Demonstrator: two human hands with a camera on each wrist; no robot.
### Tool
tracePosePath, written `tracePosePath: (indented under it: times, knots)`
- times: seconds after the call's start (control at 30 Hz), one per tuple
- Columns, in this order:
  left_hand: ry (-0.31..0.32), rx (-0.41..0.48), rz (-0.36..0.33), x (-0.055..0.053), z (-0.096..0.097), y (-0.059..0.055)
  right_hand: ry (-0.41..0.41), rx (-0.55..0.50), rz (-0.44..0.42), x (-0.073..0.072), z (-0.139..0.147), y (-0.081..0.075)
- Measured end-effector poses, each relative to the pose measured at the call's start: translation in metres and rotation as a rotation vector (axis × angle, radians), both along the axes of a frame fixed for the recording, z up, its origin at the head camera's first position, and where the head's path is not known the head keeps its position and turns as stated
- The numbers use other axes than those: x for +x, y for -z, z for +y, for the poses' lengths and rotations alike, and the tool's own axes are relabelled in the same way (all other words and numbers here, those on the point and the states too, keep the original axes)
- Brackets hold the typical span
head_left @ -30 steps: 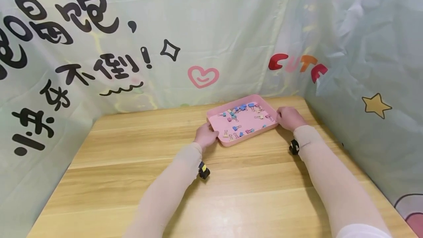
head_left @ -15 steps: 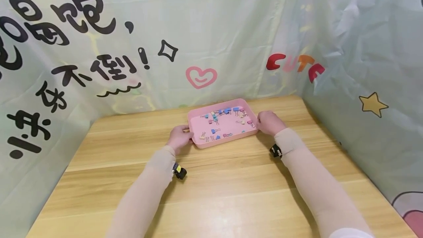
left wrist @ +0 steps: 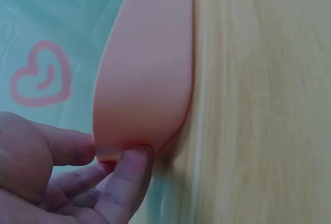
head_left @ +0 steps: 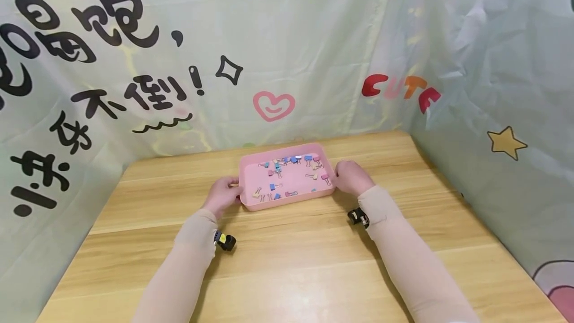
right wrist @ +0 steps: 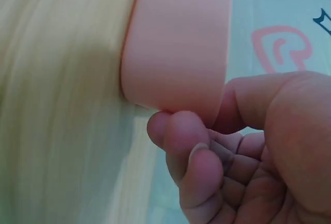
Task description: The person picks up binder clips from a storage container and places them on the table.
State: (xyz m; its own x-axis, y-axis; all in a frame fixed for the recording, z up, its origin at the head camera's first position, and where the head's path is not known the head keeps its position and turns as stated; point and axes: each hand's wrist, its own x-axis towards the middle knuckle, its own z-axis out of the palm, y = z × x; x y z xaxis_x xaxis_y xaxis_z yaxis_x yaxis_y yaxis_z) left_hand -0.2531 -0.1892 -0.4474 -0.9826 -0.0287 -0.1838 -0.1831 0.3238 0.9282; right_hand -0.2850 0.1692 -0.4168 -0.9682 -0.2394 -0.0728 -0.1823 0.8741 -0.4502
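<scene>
A shallow pink tray (head_left: 287, 202) is on the wooden table, holding several small binder clips (head_left: 294, 159) in blue, pink, yellow and teal. My left hand (head_left: 221, 196) grips its left end, with the thumb at the rim and fingers on the outer wall, as the left wrist view shows on the tray wall (left wrist: 150, 63). The right hand (head_left: 352, 178) pinches the opposite end; in the right wrist view its curled fingers press the outside of the tray (right wrist: 178, 43) below the thumb. The clips lie scattered, most of them along the far side.
The wooden table (head_left: 287, 273) stretches toward me and to both sides. Printed cloth (head_left: 305, 54) hangs behind and at the sides, close to the table's edges. A small black camera sits on each wrist, the left one (head_left: 227, 242) and the right one (head_left: 358, 217).
Both hands have moved the tray left and a little toward me across the table. Their hold on its two ends stays the same, and the clips travel with it.
</scene>
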Motion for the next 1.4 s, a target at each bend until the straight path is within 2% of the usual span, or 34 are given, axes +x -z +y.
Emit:
tracePosePath:
  times: [0.13,0.33,0.47,0.63,0.87,1.07,1.4]
  knots:
    - [0.014,0.004,0.002,0.009,-0.013,-0.001,-0.009,-0.088,-0.083,0.007,-0.006,0.002]
    - [0.003,-0.006,0.002,0.018,-0.025,0.000,-0.058,-0.308,-0.228,0.013,-0.010,0.008]
    - [0.007,-0.037,-0.001,0.022,-0.028,-0.002,-0.076,-0.388,-0.279,0.016,-0.012,0.013]
    - [0.009,-0.097,0.003,0.029,-0.029,-0.004,-0.095,-0.415,-0.307,0.017,-0.010,0.020]
    - [0.030,-0.105,0.014,0.032,-0.022,-0.006,-0.034,-0.406,-0.260,0.016,-0.005,0.023]
    - [0.035,-0.086,0.022,0.035,-0.010,-0.008,-0.001,-0.436,-0.291,0.014,0.003,0.021]
    - [0.055,-0.113,0.026,0.038,0.002,-0.006,0.006,-0.478,-0.371,0.010,0.018,0.025]
